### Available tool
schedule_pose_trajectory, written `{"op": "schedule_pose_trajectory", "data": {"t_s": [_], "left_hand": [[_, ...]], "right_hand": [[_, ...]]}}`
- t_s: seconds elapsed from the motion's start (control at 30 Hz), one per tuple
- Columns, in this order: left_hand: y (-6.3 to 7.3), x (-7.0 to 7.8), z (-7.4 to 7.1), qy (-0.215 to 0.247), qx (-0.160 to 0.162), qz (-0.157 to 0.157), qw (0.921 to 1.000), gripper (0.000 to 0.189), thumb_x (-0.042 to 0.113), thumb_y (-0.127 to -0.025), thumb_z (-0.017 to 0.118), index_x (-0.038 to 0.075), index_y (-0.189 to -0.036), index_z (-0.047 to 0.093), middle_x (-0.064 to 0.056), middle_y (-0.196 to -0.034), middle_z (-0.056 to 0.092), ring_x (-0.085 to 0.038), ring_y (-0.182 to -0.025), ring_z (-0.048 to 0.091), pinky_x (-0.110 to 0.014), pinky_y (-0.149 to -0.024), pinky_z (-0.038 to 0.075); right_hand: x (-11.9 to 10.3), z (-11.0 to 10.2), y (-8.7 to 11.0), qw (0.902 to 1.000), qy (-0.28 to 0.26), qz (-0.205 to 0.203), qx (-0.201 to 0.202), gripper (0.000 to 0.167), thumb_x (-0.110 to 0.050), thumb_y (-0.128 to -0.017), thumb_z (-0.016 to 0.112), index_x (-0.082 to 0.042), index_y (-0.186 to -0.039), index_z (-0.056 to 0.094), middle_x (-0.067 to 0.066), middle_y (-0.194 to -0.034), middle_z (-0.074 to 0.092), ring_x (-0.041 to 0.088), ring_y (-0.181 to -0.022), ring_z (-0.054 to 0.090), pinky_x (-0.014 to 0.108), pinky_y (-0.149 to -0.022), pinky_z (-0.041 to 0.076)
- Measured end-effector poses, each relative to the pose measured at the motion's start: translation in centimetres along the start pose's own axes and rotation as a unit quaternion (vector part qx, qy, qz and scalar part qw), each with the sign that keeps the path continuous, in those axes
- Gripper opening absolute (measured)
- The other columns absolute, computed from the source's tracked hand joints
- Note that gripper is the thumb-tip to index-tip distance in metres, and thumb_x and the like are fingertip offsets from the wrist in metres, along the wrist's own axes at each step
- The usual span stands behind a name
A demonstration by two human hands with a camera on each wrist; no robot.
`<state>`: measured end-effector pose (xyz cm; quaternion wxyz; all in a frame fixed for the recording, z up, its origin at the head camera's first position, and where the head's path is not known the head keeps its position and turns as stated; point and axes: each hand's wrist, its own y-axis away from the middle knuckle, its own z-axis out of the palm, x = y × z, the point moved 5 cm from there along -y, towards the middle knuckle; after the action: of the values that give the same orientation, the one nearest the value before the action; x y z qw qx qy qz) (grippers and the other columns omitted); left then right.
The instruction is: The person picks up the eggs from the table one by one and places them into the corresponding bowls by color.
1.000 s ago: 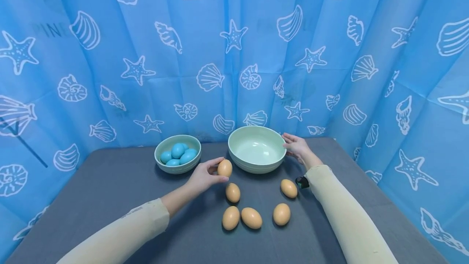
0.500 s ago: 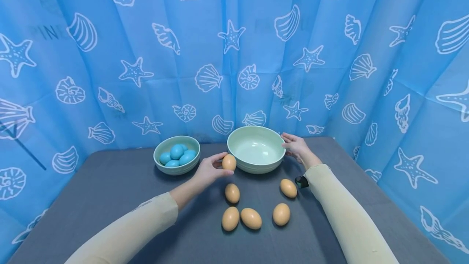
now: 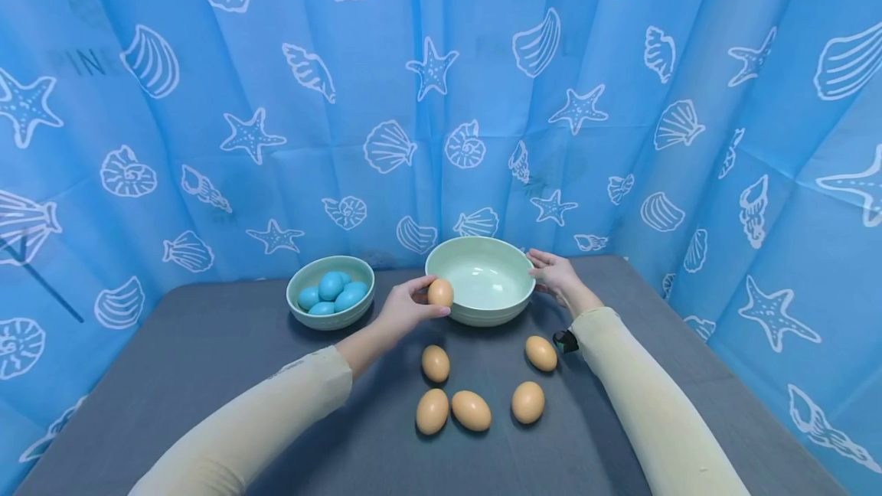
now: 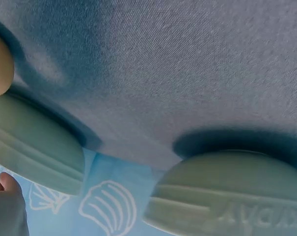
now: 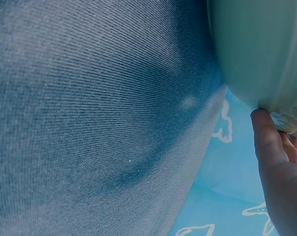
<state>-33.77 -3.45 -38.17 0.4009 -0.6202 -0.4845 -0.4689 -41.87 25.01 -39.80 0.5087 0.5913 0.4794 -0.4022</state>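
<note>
Between thumb and fingers my left hand [image 3: 408, 305] pinches a brown egg [image 3: 440, 293] upright, overlapping the near left rim of the large pale green bowl [image 3: 482, 318]. Nothing lies inside that bowl. On its right side, fingertips of my right hand [image 3: 560, 280] touch the rim; the right wrist view shows straight fingers [image 5: 268, 140] against the bowl's outer wall [image 5: 256, 54]. Several other brown eggs lie on the table nearer to me, among them one egg [image 3: 436, 363] below the left hand and another egg [image 3: 540, 354] by the right wrist.
A smaller green bowl [image 3: 331, 321] with several blue eggs [image 3: 331, 286] stands to the left of the left hand. Grey cloth covers the table [image 3: 227, 343]. A blue curtain [image 3: 386, 98] with shell prints hangs directly behind the table and along its right side.
My left hand has carried the egg right and slightly up, from beside the large bowl to its near left rim. The right hand has stayed at the rim; the other eggs have not moved.
</note>
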Motion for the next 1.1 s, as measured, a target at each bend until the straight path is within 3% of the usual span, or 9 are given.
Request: {"op": "schedule_pose_trajectory", "data": {"t_s": [0.47,0.83,0.97,1.1], "left_hand": [[-1.4,0.6,1.0,0.006,0.006,0.004,1.0,0.067,0.005,-0.081,0.078,0.0,-0.141,0.049,-0.017,-0.139,0.052,-0.031,-0.114,0.057,-0.037,-0.088,0.054],[-3.7,0.6,2.6,0.013,0.014,0.006,0.9998,0.067,0.004,-0.08,0.079,0.0,-0.14,0.05,-0.015,-0.141,0.051,-0.03,-0.116,0.059,-0.035,-0.088,0.054],[-4.8,0.6,3.3,0.014,0.0,0.009,0.9999,0.067,0.001,-0.081,0.077,-0.001,-0.141,0.048,-0.017,-0.143,0.049,-0.031,-0.117,0.058,-0.035,-0.088,0.054],[-5.9,0.7,3.9,-0.04,-0.031,0.017,0.9986,0.066,-0.001,-0.08,0.077,-0.003,-0.14,0.048,-0.018,-0.14,0.051,-0.033,-0.116,0.057,-0.034,-0.086,0.054]], "right_hand": [[0.0,0.1,0.0,1.0,0.003,0.002,0.003,0.059,0.004,-0.101,0.044,-0.009,-0.155,0.022,0.011,-0.158,0.024,0.028,-0.143,0.027,0.045,-0.106,0.04],[0.0,-0.1,0.0,1.0,0.006,0.006,0.005,0.059,0.002,-0.102,0.044,-0.009,-0.155,0.022,0.01,-0.158,0.023,0.028,-0.143,0.026,0.045,-0.107,0.039],[-0.1,0.0,0.0,1.0,0.001,0.006,0.006,0.059,0.003,-0.101,0.044,-0.009,-0.155,0.022,0.011,-0.158,0.024,0.028,-0.143,0.027,0.045,-0.107,0.039],[0.1,0.2,0.1,0.9999,-0.007,0.006,0.008,0.059,0.004,-0.101,0.044,-0.008,-0.154,0.023,0.01,-0.158,0.025,0.028,-0.143,0.027,0.046,-0.107,0.038]]}}
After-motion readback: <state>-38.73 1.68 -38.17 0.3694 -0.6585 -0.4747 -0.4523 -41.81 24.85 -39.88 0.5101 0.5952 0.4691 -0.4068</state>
